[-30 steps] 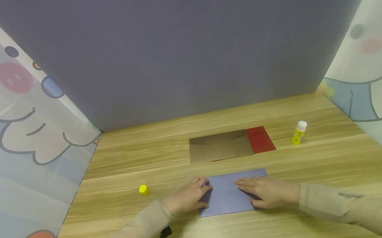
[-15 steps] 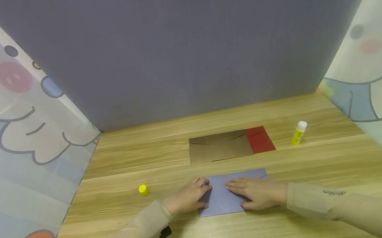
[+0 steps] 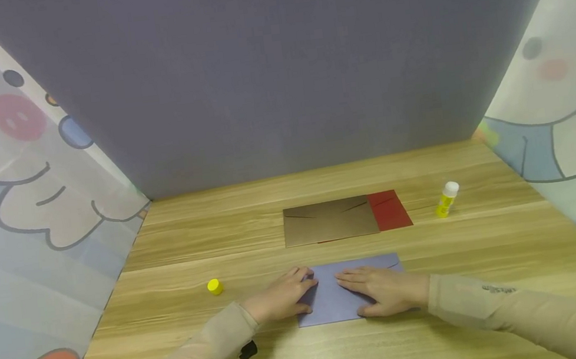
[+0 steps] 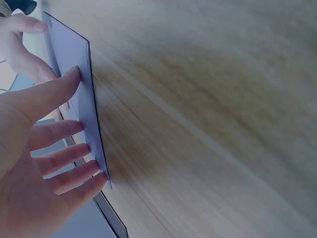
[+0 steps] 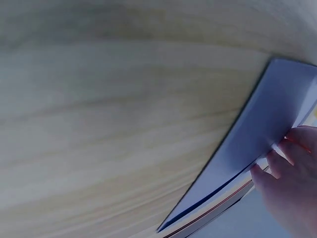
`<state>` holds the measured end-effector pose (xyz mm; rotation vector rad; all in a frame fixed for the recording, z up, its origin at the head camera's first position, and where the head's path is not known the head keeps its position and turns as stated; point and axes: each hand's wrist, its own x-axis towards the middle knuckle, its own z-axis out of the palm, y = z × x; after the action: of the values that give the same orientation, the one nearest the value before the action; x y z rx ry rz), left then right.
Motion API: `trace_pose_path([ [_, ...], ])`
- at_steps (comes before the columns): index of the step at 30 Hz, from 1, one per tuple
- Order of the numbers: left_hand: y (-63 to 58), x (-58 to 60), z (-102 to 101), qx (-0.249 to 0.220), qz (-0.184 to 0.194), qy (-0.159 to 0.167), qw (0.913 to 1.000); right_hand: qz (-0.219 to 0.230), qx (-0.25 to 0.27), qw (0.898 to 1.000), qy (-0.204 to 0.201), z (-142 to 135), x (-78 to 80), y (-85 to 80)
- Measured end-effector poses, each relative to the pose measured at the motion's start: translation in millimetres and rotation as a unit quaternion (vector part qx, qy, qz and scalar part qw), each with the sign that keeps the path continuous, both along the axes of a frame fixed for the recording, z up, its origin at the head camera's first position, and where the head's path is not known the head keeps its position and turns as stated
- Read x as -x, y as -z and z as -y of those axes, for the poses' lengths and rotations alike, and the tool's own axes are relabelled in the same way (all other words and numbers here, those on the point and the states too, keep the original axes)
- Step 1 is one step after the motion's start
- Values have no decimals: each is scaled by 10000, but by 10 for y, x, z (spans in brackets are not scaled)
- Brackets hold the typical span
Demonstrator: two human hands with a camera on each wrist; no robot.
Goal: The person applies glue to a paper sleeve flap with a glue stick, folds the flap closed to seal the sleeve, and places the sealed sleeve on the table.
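A lavender envelope (image 3: 334, 301) lies flat on the wooden table in front of me. My left hand (image 3: 282, 296) rests on its left end, thumb and fingertips touching the paper; the left wrist view shows these fingers spread along the envelope (image 4: 69, 44). Over the envelope's right half lies my right hand (image 3: 383, 288), its extended fingers pressing the surface. In the right wrist view those fingers (image 5: 277, 166) touch the paper near its flap line. Behind it, a brown envelope (image 3: 330, 222) partly covers a red envelope (image 3: 390, 210).
A glue stick (image 3: 447, 200) with a white top stands at the right of the table. Its size matches a small yellow cap (image 3: 215, 287) lying at the left. A grey panel (image 3: 276, 74) rises behind the table, with cartoon-print curtains (image 3: 26, 174) at the sides.
My right hand has slid left across the lavender envelope, uncovering more of its right end. The left hand has stayed in place on the left end.
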<state>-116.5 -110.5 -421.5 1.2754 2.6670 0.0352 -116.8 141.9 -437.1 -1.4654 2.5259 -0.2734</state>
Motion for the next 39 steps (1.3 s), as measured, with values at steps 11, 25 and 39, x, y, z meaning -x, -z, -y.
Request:
trace_pose_path([
  [11,22,-2,30,6,-78,15,10000,-151,177,9995,-190,62,32,23],
  [25,30,-4,17,60,-68,37,10000,-194,239,9994,-156,-101,11,79],
  [39,41,-5,25,-44,-68,58,10000,-146,371,9992,74,-310,-42,12],
])
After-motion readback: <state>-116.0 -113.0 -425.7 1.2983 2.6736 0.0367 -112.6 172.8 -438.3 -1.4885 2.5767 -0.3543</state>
